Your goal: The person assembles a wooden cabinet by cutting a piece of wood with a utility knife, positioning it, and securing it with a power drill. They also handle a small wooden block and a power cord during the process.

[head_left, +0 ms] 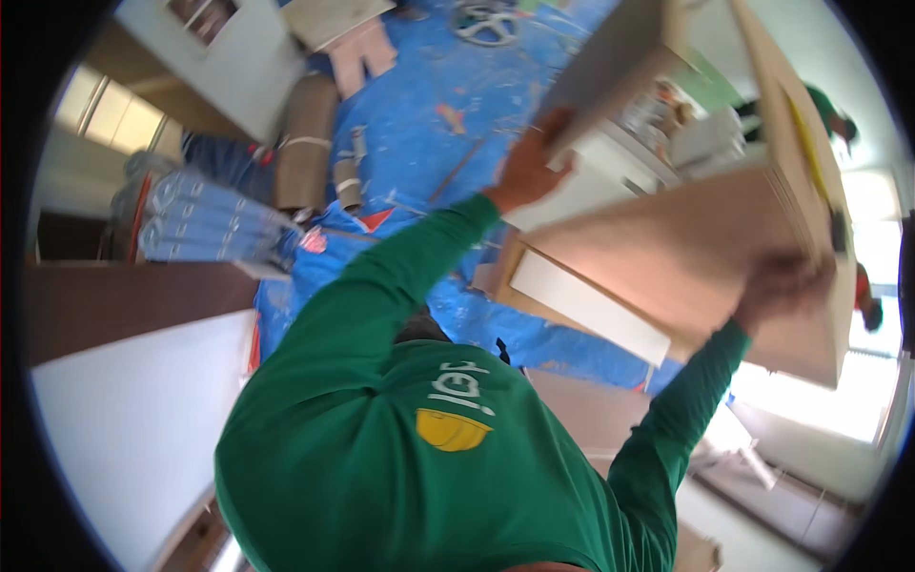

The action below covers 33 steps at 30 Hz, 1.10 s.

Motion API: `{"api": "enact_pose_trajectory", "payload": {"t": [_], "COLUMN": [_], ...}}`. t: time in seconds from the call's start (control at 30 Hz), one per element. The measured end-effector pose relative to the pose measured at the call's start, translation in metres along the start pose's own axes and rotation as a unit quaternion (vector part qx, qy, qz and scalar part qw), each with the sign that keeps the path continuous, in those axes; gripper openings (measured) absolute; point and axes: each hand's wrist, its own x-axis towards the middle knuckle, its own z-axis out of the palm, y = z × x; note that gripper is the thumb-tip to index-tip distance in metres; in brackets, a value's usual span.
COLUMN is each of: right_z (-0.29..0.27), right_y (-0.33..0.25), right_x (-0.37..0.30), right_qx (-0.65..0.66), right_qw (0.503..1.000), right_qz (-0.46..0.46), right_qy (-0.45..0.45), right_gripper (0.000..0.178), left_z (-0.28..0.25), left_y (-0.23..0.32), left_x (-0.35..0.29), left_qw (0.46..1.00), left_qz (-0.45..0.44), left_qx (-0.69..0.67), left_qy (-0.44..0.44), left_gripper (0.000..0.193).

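Note:
A large open wooden cabinet carcass (667, 248) of light brown board fills the right side, tilted. My left hand (534, 167) has its fingers closed round the lower edge of its upright side panel (610, 71). Over at the right end, my right hand (786, 286) lies in front of the broad board near its edge. That hand is smeared by motion, so its fingers do not show clearly. A yellow strip (808, 148) runs along the carcass's far right board. Below the carcass lies a long white panel (591, 305).
Blue sheeting (429, 124) covers the floor, with a brown roll (305, 143) and a grey wheel-like base (484, 23) on it. Large clear blue bottles (205, 224) lie stacked at left. One person (829, 110) is beyond the carcass; another (865, 297) stands at far right.

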Motion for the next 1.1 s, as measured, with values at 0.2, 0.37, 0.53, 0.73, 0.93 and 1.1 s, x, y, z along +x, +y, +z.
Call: {"api": "enact_pose_trajectory", "payload": {"t": [0.2,0.37,0.53,0.73,0.93,1.1], "right_z": [0.013,0.021,0.055,0.088,0.117,0.136], "right_y": [-0.044,0.003,-0.021,-0.012,0.004,0.029], "right_x": [0.018,-0.001,0.009,0.005,0.003,-0.013], "right_qx": [0.078,-0.105,0.076,0.035,0.033,-0.009], "right_qw": [0.959,0.99,0.973,0.988,0.996,0.999], "right_qz": [0.271,-0.054,0.22,0.153,0.078,0.027], "right_qy": [-0.008,-0.073,0.007,0.006,0.012,0.045], "right_gripper": [0.079,0.069,0.068,0.062,0.047,0.036], "left_z": [-0.004,0.001,0.023,0.048,0.066,0.083], "left_y": [0.0,-0.009,-0.027,-0.052,-0.065,-0.073], "left_x": [0.006,0.029,0.06,0.091,0.123,0.119], "left_qw": [0.999,0.997,0.994,0.991,0.99,0.999], "left_qz": [0.02,0.071,0.104,0.13,0.136,0.038], "left_qx": [-0.023,-0.026,-0.024,-0.033,-0.034,-0.017], "left_qy": [-0.035,-0.033,-0.004,0.021,0.027,0.017], "left_gripper": [0.084,0.084,0.079,0.066,0.063,0.043]}}
